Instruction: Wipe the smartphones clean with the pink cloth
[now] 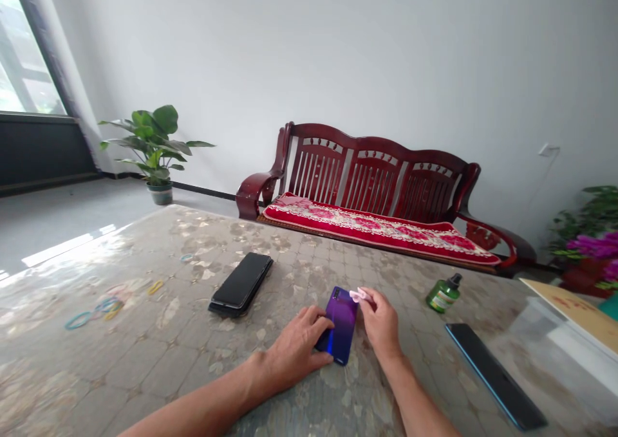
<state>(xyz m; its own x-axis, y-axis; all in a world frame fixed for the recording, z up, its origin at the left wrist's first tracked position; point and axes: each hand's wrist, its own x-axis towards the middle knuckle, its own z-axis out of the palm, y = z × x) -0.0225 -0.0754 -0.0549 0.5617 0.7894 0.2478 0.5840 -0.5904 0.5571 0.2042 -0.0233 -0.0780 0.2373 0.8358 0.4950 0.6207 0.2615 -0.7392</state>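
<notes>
A purple-blue smartphone (344, 324) lies back side up on the patterned tablecloth, its camera at the upper left corner. My left hand (303, 342) grips the phone along its left side, thumb near the lower edge and fingers over the back. Between the fingertips of my right hand (381, 324) is a small pale pink cloth (358, 295), pinched at the phone's upper right corner. Left of the hands, a black smartphone (244, 281) rests screen up on a dark flat item, perhaps a case or another phone.
On the right stand a green pump bottle (443, 293) and a long dark phone (495, 374), near a clear plastic box (555, 334). Coloured rubber bands (99, 309) lie on the left of the tablecloth (159, 366). A wooden bench (376, 173) stands beyond the table.
</notes>
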